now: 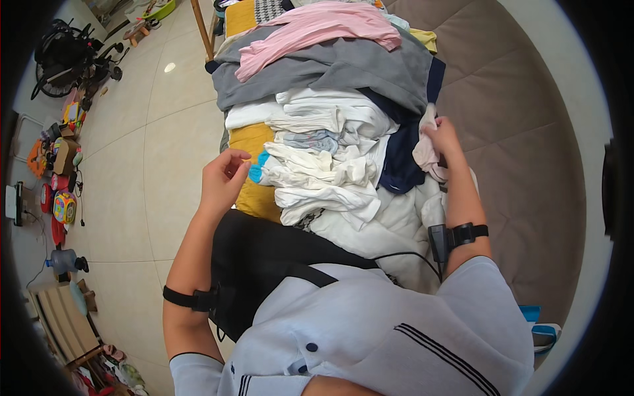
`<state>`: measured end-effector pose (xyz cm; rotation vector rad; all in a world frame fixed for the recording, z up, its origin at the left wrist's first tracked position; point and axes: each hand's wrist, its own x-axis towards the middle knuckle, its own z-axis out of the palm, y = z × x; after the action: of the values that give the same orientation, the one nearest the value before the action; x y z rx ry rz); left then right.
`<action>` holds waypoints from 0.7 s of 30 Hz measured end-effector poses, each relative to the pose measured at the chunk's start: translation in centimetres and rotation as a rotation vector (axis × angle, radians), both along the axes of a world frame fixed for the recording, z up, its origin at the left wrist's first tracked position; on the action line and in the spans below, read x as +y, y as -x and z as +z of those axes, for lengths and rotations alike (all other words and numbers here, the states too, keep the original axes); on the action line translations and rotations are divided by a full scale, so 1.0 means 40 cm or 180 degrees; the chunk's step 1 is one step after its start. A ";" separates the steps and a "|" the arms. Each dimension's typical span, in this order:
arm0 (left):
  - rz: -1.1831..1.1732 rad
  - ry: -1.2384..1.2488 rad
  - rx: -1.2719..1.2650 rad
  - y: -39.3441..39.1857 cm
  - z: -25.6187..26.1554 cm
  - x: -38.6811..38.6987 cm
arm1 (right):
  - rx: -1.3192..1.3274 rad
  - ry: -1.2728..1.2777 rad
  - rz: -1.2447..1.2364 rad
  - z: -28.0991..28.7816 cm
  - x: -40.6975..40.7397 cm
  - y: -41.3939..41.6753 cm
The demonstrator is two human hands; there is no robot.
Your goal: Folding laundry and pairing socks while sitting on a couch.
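My right hand (442, 134) pinches a pale pink sock (427, 148) at the right side of the clothes. Left of the socks, my left hand (229, 174) hovers with fingers curled and nothing visible between them. Near its fingertips lies a white sock with a blue toe (257, 171). Several white socks (322, 166) lie side by side in the middle, with a light blue-grey patterned one (309, 140) among them. Beyond them are folded white garments (337, 106), a grey garment (322, 69) and a pink long-sleeved top (317, 27). Navy cloth (406, 158) lies beside the pink sock.
The clothes rest on a brown padded surface (515, 148) and mustard cloth (255, 190). A black bag (277, 252) lies against my lap. A cable runs to the device strapped on my right forearm. Toys (64, 208) and a folded stroller (64, 59) stand along the left wall.
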<state>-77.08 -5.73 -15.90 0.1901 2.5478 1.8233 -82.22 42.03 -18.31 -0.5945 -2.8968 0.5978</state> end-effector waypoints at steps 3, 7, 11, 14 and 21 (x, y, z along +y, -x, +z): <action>0.0165 0.0154 -0.0089 -0.014 -0.007 -0.024 | 0.2005 -0.1116 0.0370 0.072 -0.186 -0.001; 0.0285 0.0079 -0.0098 -0.025 -0.003 -0.042 | 0.0930 0.1278 0.1978 0.079 -0.407 0.041; 0.0287 0.0095 -0.0124 -0.030 0.005 -0.033 | 0.0613 -0.0055 0.2406 -0.034 -0.490 0.097; 0.0241 0.0167 -0.0129 -0.036 0.009 -0.038 | -0.0151 -0.0391 0.2230 -0.062 -0.484 0.124; 0.0315 0.0082 -0.0172 -0.009 -0.015 -0.050 | 0.0603 0.0419 0.1892 -0.002 -0.478 0.121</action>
<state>-76.70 -7.72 -16.52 0.0143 2.5860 1.7998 -87.05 22.92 -18.38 0.3223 -2.8417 0.8575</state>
